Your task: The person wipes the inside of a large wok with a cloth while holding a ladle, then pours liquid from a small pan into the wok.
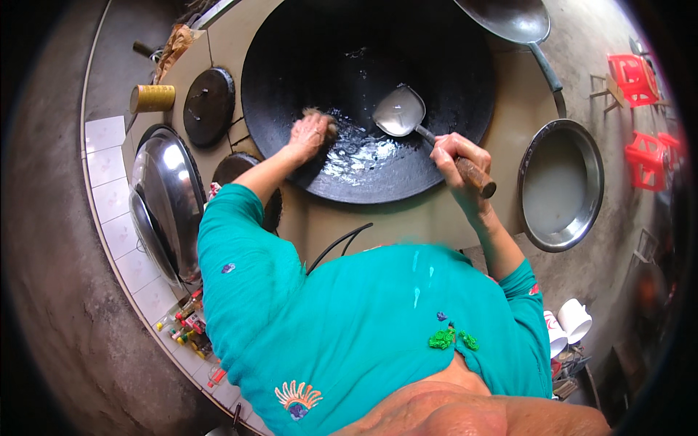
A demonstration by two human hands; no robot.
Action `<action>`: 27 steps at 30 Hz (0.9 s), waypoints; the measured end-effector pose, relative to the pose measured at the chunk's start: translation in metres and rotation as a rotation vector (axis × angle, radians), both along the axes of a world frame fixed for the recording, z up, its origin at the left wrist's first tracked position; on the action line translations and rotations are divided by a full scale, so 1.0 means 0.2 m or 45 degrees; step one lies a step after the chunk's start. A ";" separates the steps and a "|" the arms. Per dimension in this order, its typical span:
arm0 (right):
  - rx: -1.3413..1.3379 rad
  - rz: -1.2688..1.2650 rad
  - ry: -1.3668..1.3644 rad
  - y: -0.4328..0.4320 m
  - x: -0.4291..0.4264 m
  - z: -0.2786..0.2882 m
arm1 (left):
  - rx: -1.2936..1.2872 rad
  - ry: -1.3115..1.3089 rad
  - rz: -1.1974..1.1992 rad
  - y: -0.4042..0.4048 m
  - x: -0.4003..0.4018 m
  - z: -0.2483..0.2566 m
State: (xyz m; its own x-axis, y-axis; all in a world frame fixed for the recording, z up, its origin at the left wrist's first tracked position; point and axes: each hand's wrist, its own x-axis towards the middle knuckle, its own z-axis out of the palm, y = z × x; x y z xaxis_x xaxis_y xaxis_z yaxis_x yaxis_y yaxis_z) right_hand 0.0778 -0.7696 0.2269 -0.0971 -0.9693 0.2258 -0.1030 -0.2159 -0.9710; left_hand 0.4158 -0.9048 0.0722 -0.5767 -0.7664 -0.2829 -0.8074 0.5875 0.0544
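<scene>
A large black wok [452, 163] is set into the tiled stove top before me, its lower inside wet and shiny. My left hand [310, 133] presses a brownish scrubbing pad [329, 126] against the wok's left inner wall. Most of the pad is hidden under my fingers. In my right hand [462, 158] is the wooden handle of a metal wok spatula [402, 111]. The spatula's broad blade hangs over the middle of the wok and appears to carry some liquid; whether it touches the wok I cannot tell.
Right of the stove stands a metal basin [561, 185] of cloudy water. A long-handled metal ladle [518, 22] lies at the wok's upper right rim. Round black lids [209, 107], a yellow can [152, 98] and shiny metal lids [166, 201] are on the left. Red stools [632, 79] stand farther right.
</scene>
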 end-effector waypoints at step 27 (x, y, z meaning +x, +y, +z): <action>-0.054 0.085 0.029 0.00 -0.02 0.04 | -0.995 0.057 0.210 -1.19 -0.42 -0.04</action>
